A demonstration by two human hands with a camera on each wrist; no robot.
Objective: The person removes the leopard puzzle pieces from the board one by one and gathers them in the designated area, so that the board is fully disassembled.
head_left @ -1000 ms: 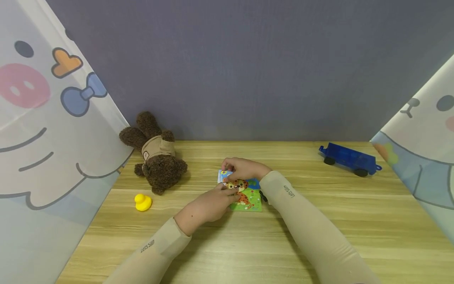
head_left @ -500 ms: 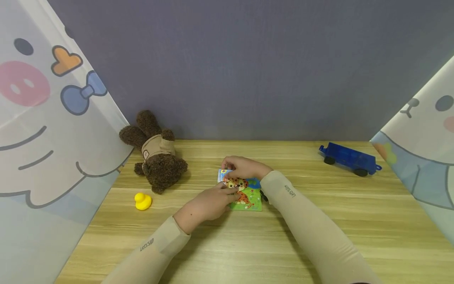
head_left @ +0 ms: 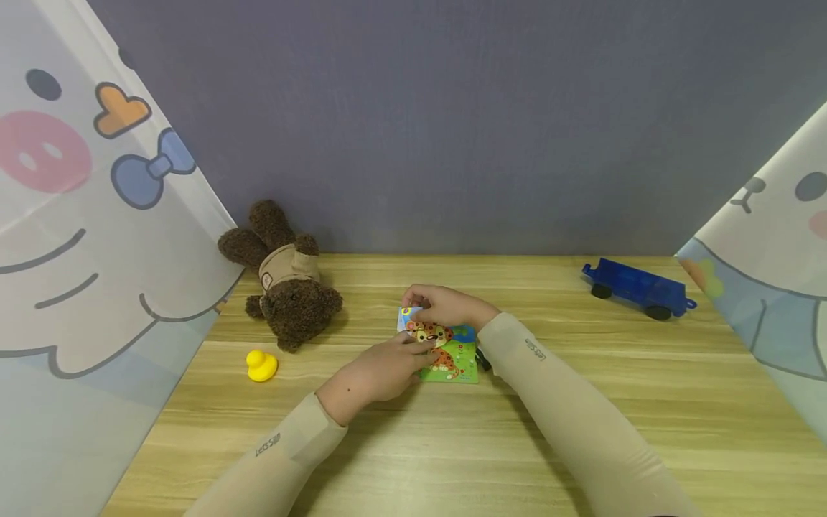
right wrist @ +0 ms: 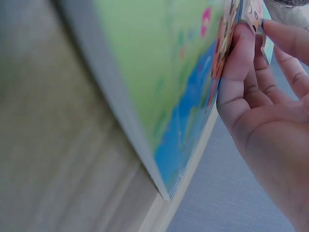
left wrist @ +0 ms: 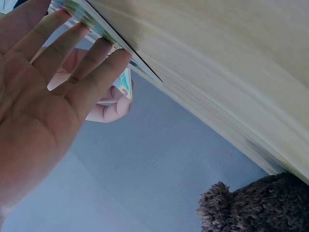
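Note:
A small jigsaw puzzle (head_left: 457,362) with a spotted leopard on a green and blue ground lies flat at the middle of the table. My left hand (head_left: 381,370) comes in from its lower left, fingers extended, tips resting on the leopard. Over the upper part, my right hand (head_left: 446,305) pinches a puzzle piece (left wrist: 125,84) between thumb and fingers at the upper left corner. In the right wrist view this piece (right wrist: 254,14) stands up from the board, its curved edge showing. My right hand hides part of the puzzle's top from the head camera.
A brown plush bear (head_left: 293,301) lies at the back left, with a yellow rubber duck (head_left: 261,367) in front of it. A blue toy trailer (head_left: 636,289) stands at the back right. Something small and black (head_left: 482,360) lies by the puzzle's right edge, partly under my right sleeve.
Both hands stay nearly in place over the puzzle. My right hand's fingers shift very slightly at the upper left corner, and the head view moves a touch.

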